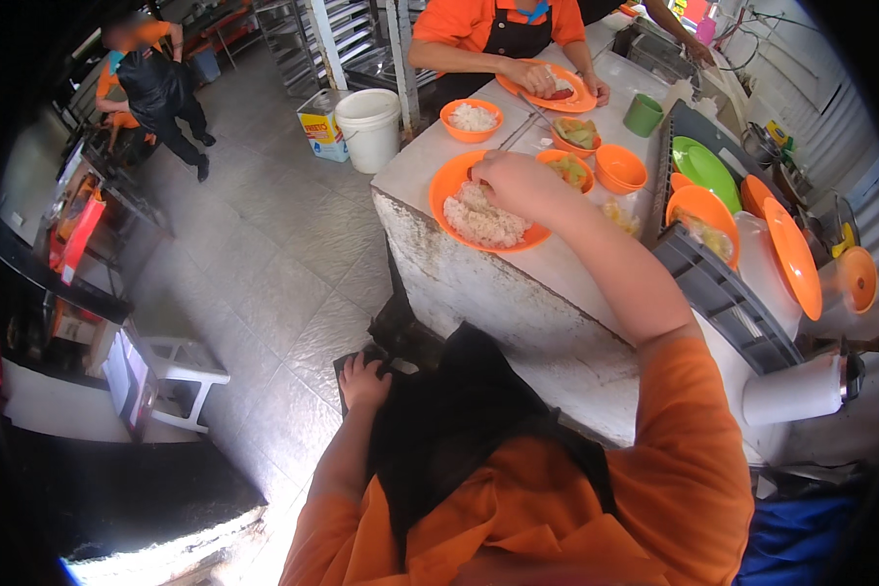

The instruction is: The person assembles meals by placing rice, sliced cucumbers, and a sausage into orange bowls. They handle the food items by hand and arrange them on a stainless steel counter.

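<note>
My right hand [510,183] is over a round orange plate [441,186] at the counter's near corner. Its fingers are closed at the plate's far side; what they hold is mostly hidden, with only a small dark reddish bit showing. White rice [485,221] is heaped on this plate. Just right of my hand sits a small orange bowl of chopped yellow-green food [568,171], beside an orange bowl [620,168]. Away from the counter, my left hand [365,379] rests with fingers spread on my black apron [449,410].
Across the white counter [415,176], a co-worker's hand [529,76] works over an orange plate [574,103]. A bowl of rice [473,118], a green cup [643,115] and a grey crate [723,303] with dishes stand there. A white bucket [369,132] is on the floor.
</note>
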Tool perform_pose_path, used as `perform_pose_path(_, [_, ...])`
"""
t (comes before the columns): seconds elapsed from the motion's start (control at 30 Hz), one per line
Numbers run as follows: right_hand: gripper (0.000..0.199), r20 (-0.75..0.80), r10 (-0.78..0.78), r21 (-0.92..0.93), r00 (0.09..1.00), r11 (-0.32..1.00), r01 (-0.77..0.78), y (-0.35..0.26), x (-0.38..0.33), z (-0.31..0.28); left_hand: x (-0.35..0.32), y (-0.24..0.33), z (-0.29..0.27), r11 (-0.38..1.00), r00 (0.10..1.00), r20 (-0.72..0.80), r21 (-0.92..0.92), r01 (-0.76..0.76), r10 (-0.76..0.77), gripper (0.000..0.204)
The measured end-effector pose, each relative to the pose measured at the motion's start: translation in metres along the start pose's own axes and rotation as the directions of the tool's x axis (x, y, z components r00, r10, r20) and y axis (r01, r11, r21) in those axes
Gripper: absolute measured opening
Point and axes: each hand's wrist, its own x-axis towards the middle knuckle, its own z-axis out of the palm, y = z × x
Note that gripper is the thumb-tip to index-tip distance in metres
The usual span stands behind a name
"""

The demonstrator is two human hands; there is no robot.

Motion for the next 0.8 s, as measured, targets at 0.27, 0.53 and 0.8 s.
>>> perform_pose_path(0.27, [0.014, -0.156, -0.084, 0.282, 0.984, 0.951, 0.126, -0.006, 0.016, -0.011, -0.001, -0.010, 0.001, 1.000, 1.000, -0.017, -0.017, -0.010, 0.010, 0.045])
perform_pose_path(0.53, [0.014, -0.033, 0.177, 0.610, 0.984, 0.783, -0.121, -0.008, 0.016, -0.026, -0.003, -0.010, -0.001, 1.000, 1.000, -0.026, -0.030, -0.011, 0.010, 0.046])
perform_pose_path(0.8, [0.026, 0.233, 0.102, 0.059, 0.967, 0.991, -0.119, 0.003, -0.020, -0.039, 0.001, -0.010, 0.002, 1.000, 1.000, -0.012, -0.021, 0.005, -0.005, 0.047])
